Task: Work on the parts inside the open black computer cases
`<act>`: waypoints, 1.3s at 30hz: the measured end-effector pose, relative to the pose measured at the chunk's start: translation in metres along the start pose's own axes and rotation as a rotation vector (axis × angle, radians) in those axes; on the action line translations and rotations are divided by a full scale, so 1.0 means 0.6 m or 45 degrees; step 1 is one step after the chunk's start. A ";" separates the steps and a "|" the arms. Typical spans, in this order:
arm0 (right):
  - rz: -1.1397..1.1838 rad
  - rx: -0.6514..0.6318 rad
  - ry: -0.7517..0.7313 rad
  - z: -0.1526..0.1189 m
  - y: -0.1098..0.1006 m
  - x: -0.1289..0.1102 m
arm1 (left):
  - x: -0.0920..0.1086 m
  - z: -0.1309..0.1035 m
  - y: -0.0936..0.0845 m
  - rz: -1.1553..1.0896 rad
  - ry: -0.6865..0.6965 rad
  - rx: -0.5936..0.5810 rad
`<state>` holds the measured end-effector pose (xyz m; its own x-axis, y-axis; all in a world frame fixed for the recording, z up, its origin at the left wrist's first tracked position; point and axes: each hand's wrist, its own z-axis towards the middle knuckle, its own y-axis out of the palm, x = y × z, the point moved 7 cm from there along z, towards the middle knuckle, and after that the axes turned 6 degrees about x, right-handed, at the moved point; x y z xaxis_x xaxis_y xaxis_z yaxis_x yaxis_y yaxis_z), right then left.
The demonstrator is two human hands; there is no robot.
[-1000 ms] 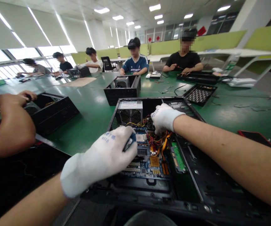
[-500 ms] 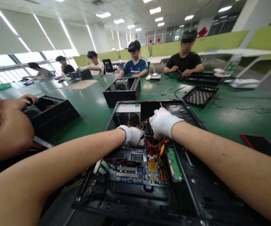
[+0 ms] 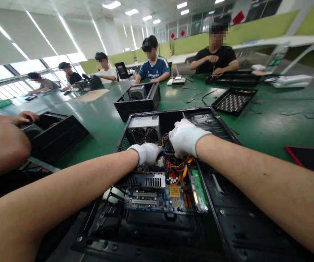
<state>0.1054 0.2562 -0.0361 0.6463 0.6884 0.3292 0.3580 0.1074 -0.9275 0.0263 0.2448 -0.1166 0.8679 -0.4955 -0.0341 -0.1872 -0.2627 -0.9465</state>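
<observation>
An opened black computer case lies in front of me. In it sit a silver power supply with a round fan grille, a blue motherboard, a bundle of coloured cables and a green circuit board. My left hand, in a white glove, reaches to the board below the power supply, fingers bent together with the tips hidden. Beside the dark cooling fan, my gloved right hand is curled closed above the cables. What either hand grips is hidden.
Another case stands just beyond mine. A perforated black panel lies at right, near a red-edged black pad. At left, a neighbour's arm works over a case. Co-workers sit across the green table.
My view has tilted and shifted slightly. Both my hands keep nearly the same places inside the case. Across the table, the person in black has raised one hand.
</observation>
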 end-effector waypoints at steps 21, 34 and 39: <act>-0.074 -0.035 0.020 -0.010 -0.008 -0.004 | 0.009 0.000 0.000 0.087 0.029 -0.090; -0.037 0.064 0.006 -0.003 -0.003 -0.001 | 0.012 0.001 -0.002 0.080 0.046 -0.083; -0.059 0.016 -0.001 -0.007 -0.006 -0.003 | 0.013 0.000 -0.003 0.078 0.048 -0.084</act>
<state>0.1060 0.2514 -0.0327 0.6286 0.6829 0.3721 0.3791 0.1487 -0.9133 0.0332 0.2413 -0.1150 0.8363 -0.5427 -0.0780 -0.2704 -0.2845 -0.9197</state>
